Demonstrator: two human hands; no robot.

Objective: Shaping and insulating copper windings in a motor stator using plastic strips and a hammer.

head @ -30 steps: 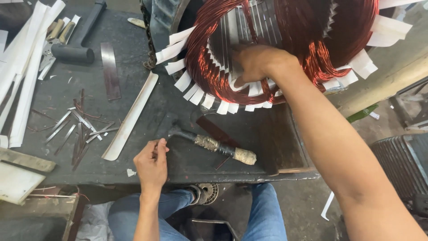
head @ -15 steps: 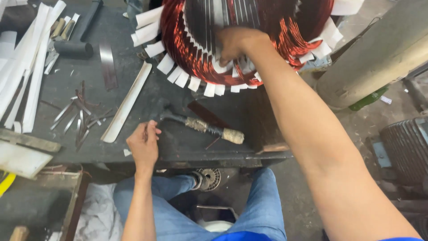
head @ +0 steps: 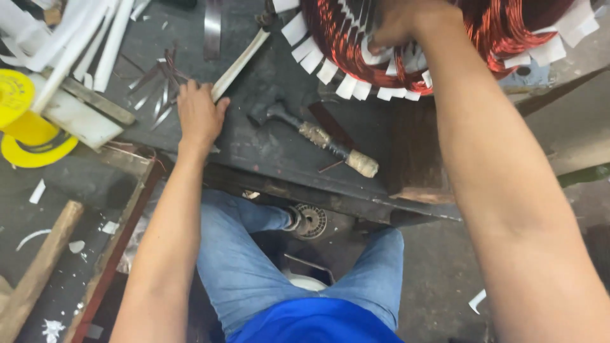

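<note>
My right hand (head: 400,22) reaches far across the bench, fingers curled into the inner rim of a big stator winding (head: 502,32) of red copper wire, with white insulating paper tabs (head: 330,70) sticking out all round it. My left hand (head: 200,114) lies on the dark workbench (head: 267,159), thumb and fingers closed around the near end of a long white strip (head: 240,60). A small hammer (head: 318,136) with a wrapped handle rests on the bench between my two arms, untouched.
Thin metal slivers (head: 152,89) lie scattered just left of my left hand. A pile of white strips (head: 70,32) and yellow tape rolls (head: 16,127) sit at the far left. A flat metal blade (head: 213,25) lies beyond. Wooden beams (head: 38,267) stand below the bench edge.
My left hand has left the spot beside the hammer's head and moved left to the white strip's near end. The right hand stays in the winding. The view has tilted down.
</note>
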